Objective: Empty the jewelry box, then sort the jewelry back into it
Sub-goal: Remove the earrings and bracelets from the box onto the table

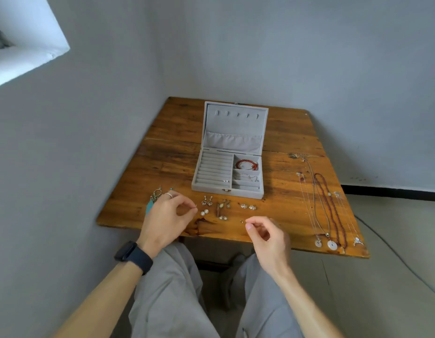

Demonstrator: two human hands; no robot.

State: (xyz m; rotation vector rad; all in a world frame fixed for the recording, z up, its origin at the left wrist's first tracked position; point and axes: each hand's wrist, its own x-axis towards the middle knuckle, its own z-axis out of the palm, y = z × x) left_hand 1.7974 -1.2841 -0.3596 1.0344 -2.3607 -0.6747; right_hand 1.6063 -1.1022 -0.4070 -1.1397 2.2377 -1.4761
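Note:
The grey velvet jewelry box (227, 191) stands open at the middle of the wooden table (177, 142), lid upright. Its right compartments hold a red bracelet (246, 164) and a thin silver chain (248, 177); a small silver piece (226, 181) sits in the ring rolls. My left hand (166, 215), with a ring on one finger, pinches a tiny earring pin (196, 207) between thumb and forefinger. My right hand (267, 234) hovers with thumb and forefinger pressed together, nothing visible between them, just beside a tiny stud (241, 222).
Several earring pairs (223, 207) lie in a row in front of the box, and a feathered earring (154, 198) lies behind my left hand. Several necklaces (329, 206) are stretched out along the table's right side. Walls close off the left and back.

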